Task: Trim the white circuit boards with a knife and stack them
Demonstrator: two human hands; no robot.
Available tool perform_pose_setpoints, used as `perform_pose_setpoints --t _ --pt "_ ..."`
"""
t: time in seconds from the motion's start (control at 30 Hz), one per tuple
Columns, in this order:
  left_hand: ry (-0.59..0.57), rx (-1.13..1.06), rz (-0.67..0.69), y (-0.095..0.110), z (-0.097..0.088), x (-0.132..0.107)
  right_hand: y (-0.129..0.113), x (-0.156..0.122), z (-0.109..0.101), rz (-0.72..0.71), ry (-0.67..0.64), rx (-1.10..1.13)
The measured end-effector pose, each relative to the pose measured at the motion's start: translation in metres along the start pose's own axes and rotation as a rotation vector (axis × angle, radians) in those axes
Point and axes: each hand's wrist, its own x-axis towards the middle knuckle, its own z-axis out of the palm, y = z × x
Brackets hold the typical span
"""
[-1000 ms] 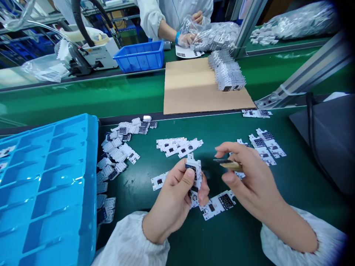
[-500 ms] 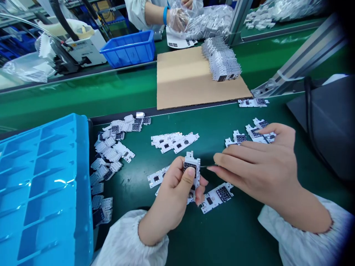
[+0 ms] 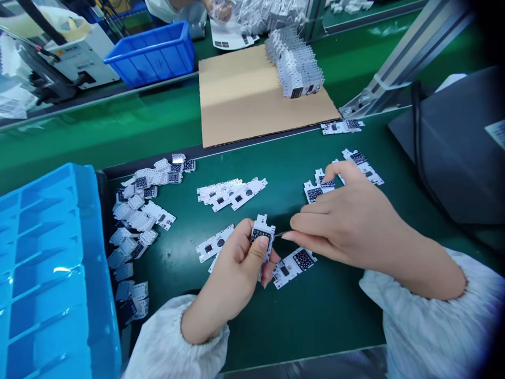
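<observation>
Between the thumb and fingers of my left hand [image 3: 236, 268] is a small white circuit board [image 3: 263, 223] with a black dotted block, held tilted up above the bench. Its lower part is hidden by my fingers. My right hand [image 3: 343, 226] pinches a thin metal tool [image 3: 279, 234], whose tip meets the board's right edge; its exact kind is too small to make out. Just below the hands lies another white board [image 3: 295, 267]. Partly behind my left hand rests a further board [image 3: 215, 243] with a round black spot.
A blue compartment tray [image 3: 100, 263] stands at left beside a heap of small white parts [image 3: 136, 218]. Several boards [image 3: 231, 193] overlap mid-bench; others [image 3: 315, 192] lie behind my right hand. Stacked boards [image 3: 295, 63] sit on cardboard [image 3: 236, 116]. Across the bench, a person's hand touches a plastic bag.
The view has shifted, so the bench things appear further left and slightly higher. Both hands keep their hold, with the thin tool still at the board's edge.
</observation>
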Motion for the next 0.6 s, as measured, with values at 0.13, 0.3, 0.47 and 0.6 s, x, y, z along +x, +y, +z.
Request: perform_pose_setpoints --t 0.13,0.3,0.47,0.6 --pt "0.027 -0.093 0.021 0.0 0.001 0.003 0.003 -0.001 -0.005 0.036 0.009 -0.075" --pt "0.108 -0.247 0.047 0.003 -0.003 0.007 0.012 -0.007 -0.016 0.24 0.316 -0.173" --pt "0.038 -0.297 0.01 0.003 -0.004 0.006 -0.004 0.004 -0.001 0.59 0.216 0.349" --pt "0.016 -0.241 0.086 0.001 -0.002 0.005 -0.022 0.014 0.015 0.706 -0.024 0.758"
